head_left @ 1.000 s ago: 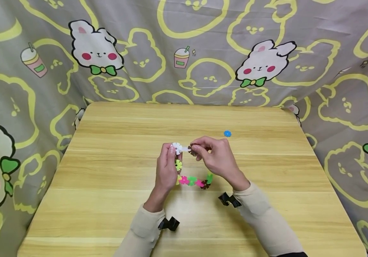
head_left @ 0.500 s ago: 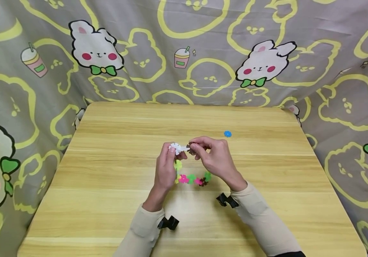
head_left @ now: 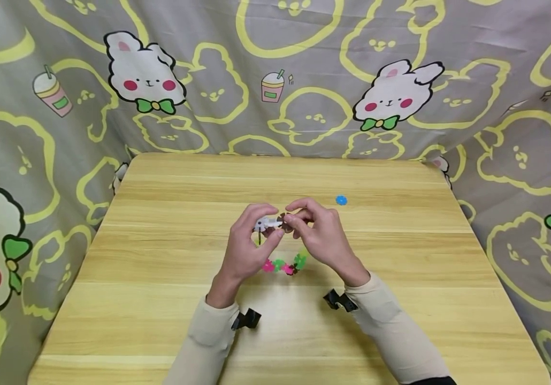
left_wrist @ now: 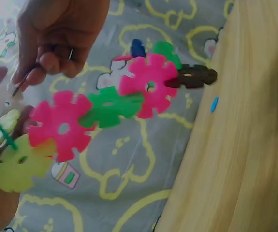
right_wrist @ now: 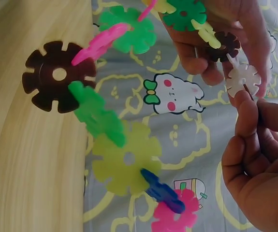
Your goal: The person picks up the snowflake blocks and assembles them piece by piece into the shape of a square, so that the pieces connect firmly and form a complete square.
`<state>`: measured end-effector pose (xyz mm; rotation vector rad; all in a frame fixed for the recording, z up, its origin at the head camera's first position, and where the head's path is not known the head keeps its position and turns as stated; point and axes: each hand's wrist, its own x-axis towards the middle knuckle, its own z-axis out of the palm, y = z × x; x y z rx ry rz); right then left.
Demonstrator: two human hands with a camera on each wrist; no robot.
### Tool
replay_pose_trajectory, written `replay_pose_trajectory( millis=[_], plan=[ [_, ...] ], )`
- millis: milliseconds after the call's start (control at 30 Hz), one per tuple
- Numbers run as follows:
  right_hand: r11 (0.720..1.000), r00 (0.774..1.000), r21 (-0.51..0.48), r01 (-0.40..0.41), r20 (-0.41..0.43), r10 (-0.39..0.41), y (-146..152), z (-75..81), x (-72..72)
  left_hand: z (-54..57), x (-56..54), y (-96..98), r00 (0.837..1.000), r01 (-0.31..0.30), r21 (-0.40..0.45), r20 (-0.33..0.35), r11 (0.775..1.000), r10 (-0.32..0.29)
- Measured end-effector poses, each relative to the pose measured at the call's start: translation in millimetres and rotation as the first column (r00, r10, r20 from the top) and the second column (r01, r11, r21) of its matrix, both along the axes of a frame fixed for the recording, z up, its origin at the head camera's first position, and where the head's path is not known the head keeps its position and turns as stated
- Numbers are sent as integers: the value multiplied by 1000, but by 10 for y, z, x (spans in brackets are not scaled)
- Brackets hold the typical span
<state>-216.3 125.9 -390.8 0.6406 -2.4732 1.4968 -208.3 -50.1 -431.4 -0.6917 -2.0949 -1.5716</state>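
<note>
A chain of slotted, flower-shaped plastic discs hangs from my hands above the table. Among its links are a pink disc, a yellow disc, a green disc and a large brown disc. My left hand holds the chain at its white end, index finger above and thumb below. Close by, my right hand pinches a brown snowflake disc between thumb and fingertips. In the right wrist view this disc is edge-on against a white disc; how deep the slots engage cannot be told.
One blue disc lies flat on the wooden table, beyond my right hand. Patterned grey curtains hang behind the table and at both sides. A black camera mount sticks out from each wrist.
My left hand has turned and shifted its grip, its thumb now lower and pointing toward the brown disc. The hanging chain has swung left. My right hand stays nearly where it was.
</note>
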Motion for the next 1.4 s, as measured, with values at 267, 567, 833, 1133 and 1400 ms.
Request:
replay_pose_trajectory(
  millis=[267, 567, 833, 1133, 1400],
  plan=[
    [1000, 1000, 22, -11, 12, 10, -21, 16, 18, 5, 12, 52, 998, -6, 58, 56, 998, 2],
    [997, 999, 77, -22, 32, 19, 45, 47, 6, 47, 68, 45, 980, -17, 154, 197, 988, -14],
    [985, 968, 10, 174, 179, -173, 527, -3, -323, -33, 35, -17, 991, -18, 239, 132, 971, -14],
    [919, 837, 132, 372, 379, -394, 1161, -562, -915, -61, 38, -18, 992, -42, 324, 125, 945, 1],
    [910, 803, 221, 352, 427, -414, 1344, -988, -1075, -69, 40, -12, 984, -57, 370, 179, 927, -11]
  ],
)
